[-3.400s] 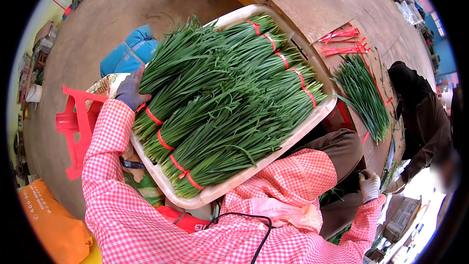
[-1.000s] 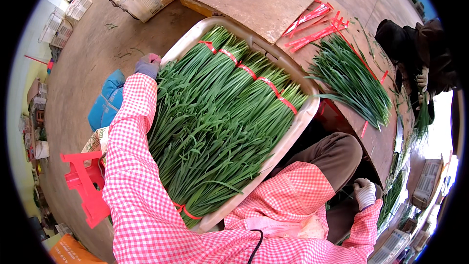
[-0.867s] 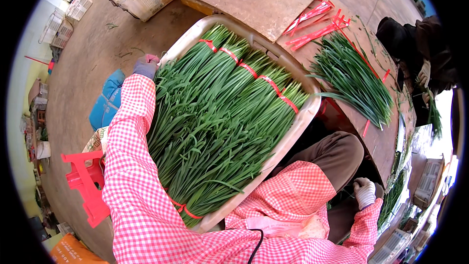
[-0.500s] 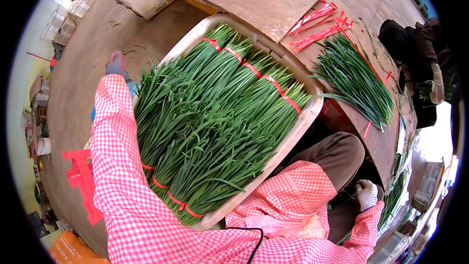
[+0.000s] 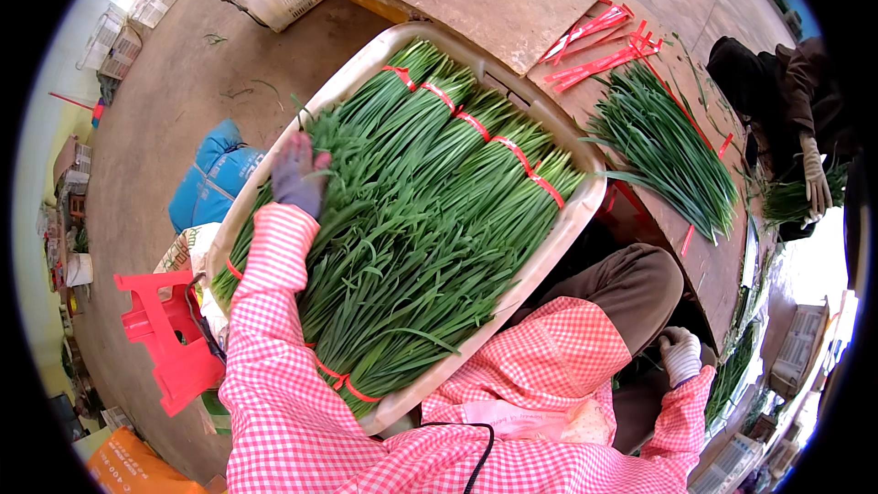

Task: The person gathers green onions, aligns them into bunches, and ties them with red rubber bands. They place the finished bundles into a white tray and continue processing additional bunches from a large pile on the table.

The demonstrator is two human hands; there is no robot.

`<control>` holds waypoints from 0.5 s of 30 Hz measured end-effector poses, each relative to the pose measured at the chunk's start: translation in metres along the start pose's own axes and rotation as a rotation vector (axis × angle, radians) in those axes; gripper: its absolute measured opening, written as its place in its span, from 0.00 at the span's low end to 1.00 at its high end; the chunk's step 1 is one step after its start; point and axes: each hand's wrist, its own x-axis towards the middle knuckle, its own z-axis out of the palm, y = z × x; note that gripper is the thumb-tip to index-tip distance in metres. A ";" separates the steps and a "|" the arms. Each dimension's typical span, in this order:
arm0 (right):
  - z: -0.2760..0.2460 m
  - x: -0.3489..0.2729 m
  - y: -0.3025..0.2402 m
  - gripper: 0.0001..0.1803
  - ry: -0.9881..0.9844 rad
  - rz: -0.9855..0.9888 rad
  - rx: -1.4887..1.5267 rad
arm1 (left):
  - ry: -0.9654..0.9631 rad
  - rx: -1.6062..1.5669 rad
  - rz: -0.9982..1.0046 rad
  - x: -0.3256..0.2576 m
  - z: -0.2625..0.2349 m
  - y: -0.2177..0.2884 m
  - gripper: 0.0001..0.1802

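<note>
- Lying over the leafy tops at the left side of the white tray [image 5: 596, 185], your left hand [image 5: 297, 176] has its thumb apart and fingers nearly straight, with no stem visibly gripped; blur softens the contact.
- Green bundles [image 5: 412, 229] fill that tray before you, stem ends toward its far-right and near-left ends, leaves overlapping midway, likely so firm stems sit by the walls and soft tips cushion one another.
- Red bands [image 5: 546, 186] circle them near the stem ends, where tying probably crushes the leaves least.
- Your right hand [image 5: 681, 357] is well apart from the tray, beyond your bent knee [image 5: 645, 279]; its fingers look curled, but you can't tell from this view whether they hold anything.
- On the brown board [image 5: 574, 104] to your right, a separate green pile [image 5: 668, 151] lies just beside red strips [image 5: 594, 64], presumably keeping both within easy reach.
</note>
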 end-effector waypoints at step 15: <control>0.000 -0.019 0.032 0.09 0.068 -0.002 0.028 | -0.280 -0.085 0.000 0.030 -0.036 0.006 0.36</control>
